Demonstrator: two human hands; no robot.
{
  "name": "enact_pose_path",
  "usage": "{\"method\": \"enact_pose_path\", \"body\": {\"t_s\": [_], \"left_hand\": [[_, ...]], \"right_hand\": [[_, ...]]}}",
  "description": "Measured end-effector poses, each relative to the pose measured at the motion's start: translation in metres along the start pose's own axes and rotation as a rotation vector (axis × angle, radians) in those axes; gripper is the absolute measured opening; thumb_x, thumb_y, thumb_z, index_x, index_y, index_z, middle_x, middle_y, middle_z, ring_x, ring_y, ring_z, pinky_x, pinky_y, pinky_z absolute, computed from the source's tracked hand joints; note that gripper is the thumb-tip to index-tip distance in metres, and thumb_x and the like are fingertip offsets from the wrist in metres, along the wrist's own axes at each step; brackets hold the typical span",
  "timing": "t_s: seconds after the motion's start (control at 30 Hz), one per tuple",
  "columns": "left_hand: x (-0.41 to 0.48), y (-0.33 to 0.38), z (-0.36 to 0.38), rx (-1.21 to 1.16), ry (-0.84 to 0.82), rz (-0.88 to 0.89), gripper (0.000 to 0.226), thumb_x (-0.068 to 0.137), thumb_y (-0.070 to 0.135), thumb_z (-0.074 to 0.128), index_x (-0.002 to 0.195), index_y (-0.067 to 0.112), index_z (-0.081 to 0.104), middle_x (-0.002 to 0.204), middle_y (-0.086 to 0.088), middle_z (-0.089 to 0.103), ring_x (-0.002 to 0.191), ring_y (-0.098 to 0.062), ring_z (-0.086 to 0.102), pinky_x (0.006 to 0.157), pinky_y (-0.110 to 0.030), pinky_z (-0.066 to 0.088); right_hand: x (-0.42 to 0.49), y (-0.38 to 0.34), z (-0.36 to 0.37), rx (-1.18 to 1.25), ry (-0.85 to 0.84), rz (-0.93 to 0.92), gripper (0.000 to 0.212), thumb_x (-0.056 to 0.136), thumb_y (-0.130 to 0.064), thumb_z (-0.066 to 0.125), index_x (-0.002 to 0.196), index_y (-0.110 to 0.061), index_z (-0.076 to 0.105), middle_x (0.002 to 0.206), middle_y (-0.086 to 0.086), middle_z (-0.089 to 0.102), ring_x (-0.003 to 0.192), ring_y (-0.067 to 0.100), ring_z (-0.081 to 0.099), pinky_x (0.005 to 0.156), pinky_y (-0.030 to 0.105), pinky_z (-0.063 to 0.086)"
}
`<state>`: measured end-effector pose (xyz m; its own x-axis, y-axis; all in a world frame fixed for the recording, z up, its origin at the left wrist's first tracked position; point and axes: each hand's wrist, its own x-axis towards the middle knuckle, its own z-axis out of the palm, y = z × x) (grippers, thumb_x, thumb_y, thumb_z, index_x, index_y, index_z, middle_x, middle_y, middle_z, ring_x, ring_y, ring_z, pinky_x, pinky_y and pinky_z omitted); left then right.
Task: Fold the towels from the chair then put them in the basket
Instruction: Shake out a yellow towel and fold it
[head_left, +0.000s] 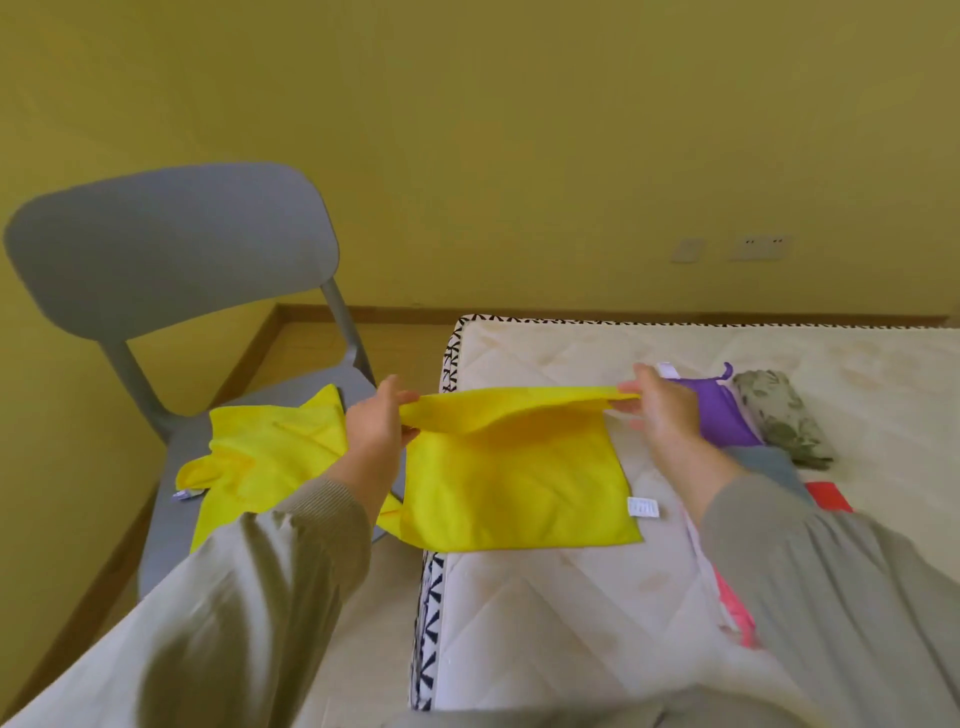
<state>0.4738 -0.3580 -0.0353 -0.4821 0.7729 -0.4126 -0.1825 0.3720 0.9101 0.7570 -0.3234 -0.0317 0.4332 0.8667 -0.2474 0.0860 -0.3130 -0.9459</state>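
2 ends pinched | left grip (375, 431), right grip (658, 410) level | yellow towel (519, 488) (edge lifted)

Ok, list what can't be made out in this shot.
Head view only:
- Basket: not in frame.
- Yellow towel on the chair: near part behind the left sleeve.
- Label on the held yellow towel: print too small.
- Pink cloth: mostly behind the right sleeve.

Matt yellow cloth towel (519, 488), quilted mattress (571, 613)
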Motion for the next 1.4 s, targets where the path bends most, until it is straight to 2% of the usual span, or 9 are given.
{"method": "enact_pose_path", "body": {"t_s": [0.13, 0.23, 0.33, 0.63, 0.77, 0.93, 1.13, 1.27, 1.4], "left_hand": [[-0.013, -0.055, -0.019, 0.111, 0.021, -0.031, 0.019, 0.09, 0.004, 0.058, 0.103, 0.001, 0.07, 0.073, -0.013, 0.058, 0.054, -0.023, 0.054, 0.046, -0.024, 0.048], [-0.023, -0.089, -0.028, 0.219, -0.019, -0.095, 0.022, 0.089, -0.006, 0.049, 0.092, 0.002, 0.069, 0.109, -0.023, 0.06, 0.055, -0.025, 0.054, 0.044, -0.024, 0.05], [-0.032, -0.106, -0.031, 0.26, -0.031, -0.091, 0.029, 0.089, -0.009, 0.048, 0.075, 0.009, 0.065, 0.129, -0.023, 0.053, 0.07, -0.03, 0.061, 0.045, -0.024, 0.053], [-0.026, -0.12, -0.046, 0.49, -0.063, -0.045, 0.022, 0.088, -0.002, 0.055, 0.076, 0.014, 0.063, 0.104, -0.016, 0.064, 0.062, -0.019, 0.063, 0.051, -0.027, 0.048], [-0.021, -0.123, -0.049, 0.599, -0.033, 0.021, 0.016, 0.086, 0.004, 0.061, 0.076, 0.016, 0.063, 0.092, -0.017, 0.067, 0.076, -0.03, 0.066, 0.069, -0.037, 0.056], [-0.021, -0.129, -0.051, 0.807, -0.009, 0.061, 0.01, 0.086, 0.016, 0.062, 0.082, 0.018, 0.053, 0.088, -0.012, 0.066, 0.084, -0.031, 0.062, 0.069, -0.035, 0.051], [-0.02, -0.128, -0.036, 0.322, -0.041, -0.258, 0.019, 0.095, 0.024, 0.056, 0.099, 0.008, 0.047, 0.097, -0.011, 0.055, 0.087, -0.03, 0.063, 0.076, -0.04, 0.05], [-0.024, -0.122, -0.032, 0.157, -0.044, -0.337, 0.014, 0.093, 0.01, 0.059, 0.083, 0.008, 0.049, 0.083, -0.01, 0.053, 0.067, -0.019, 0.053, 0.059, -0.032, 0.047], [-0.031, -0.116, -0.028, 0.178, -0.141, -0.219, 0.031, 0.09, -0.004, 0.054, 0.067, 0.011, 0.041, 0.063, -0.007, 0.042, 0.053, -0.02, 0.041, 0.052, -0.028, 0.041]], "right_hand": [[-0.017, 0.074, -0.013, -0.268, 0.023, 0.05, 0.022, 0.08, -0.011, 0.062, 0.059, -0.013, 0.063, 0.074, 0.014, 0.065, 0.081, 0.034, 0.065, 0.075, 0.045, 0.053], [-0.033, 0.114, -0.014, -0.378, -0.017, 0.074, 0.02, 0.081, 0.0, 0.053, 0.085, -0.006, 0.072, 0.092, 0.024, 0.069, 0.09, 0.041, 0.065, 0.074, 0.04, 0.051], [-0.041, 0.121, -0.019, -0.453, -0.027, 0.044, 0.026, 0.08, 0.004, 0.049, 0.086, -0.012, 0.07, 0.092, 0.021, 0.07, 0.09, 0.037, 0.066, 0.068, 0.03, 0.047], [-0.048, 0.12, -0.027, -0.846, -0.081, 0.022, 0.025, 0.089, -0.007, 0.051, 0.108, -0.002, 0.066, 0.104, 0.019, 0.066, 0.074, 0.027, 0.047, 0.064, 0.024, 0.036], [-0.049, 0.119, -0.027, -0.869, -0.067, -0.022, 0.021, 0.086, -0.005, 0.052, 0.101, -0.008, 0.067, 0.099, 0.015, 0.067, 0.062, 0.023, 0.044, 0.062, 0.025, 0.038], [-0.051, 0.125, -0.027, -0.857, -0.049, 0.036, 0.026, 0.084, -0.01, 0.054, 0.111, -0.01, 0.054, 0.103, 0.014, 0.064, 0.08, 0.031, 0.056, 0.063, 0.028, 0.041], [-0.05, 0.124, -0.024, -0.704, -0.034, 0.162, 0.015, 0.085, -0.021, 0.057, 0.085, -0.005, 0.057, 0.063, 0.007, 0.051, 0.055, 0.022, 0.049, 0.05, 0.026, 0.036], [-0.051, 0.121, -0.024, -0.622, -0.071, 0.195, 0.012, 0.085, -0.01, 0.052, 0.095, -0.009, 0.058, 0.065, 0.006, 0.052, 0.055, 0.02, 0.047, 0.046, 0.024, 0.032], [-0.052, 0.108, -0.032, -0.558, 0.134, 0.045, 0.019, 0.079, -0.007, 0.054, 0.096, -0.001, 0.061, 0.095, 0.023, 0.064, 0.075, 0.035, 0.057, 0.06, 0.029, 0.037]]}}
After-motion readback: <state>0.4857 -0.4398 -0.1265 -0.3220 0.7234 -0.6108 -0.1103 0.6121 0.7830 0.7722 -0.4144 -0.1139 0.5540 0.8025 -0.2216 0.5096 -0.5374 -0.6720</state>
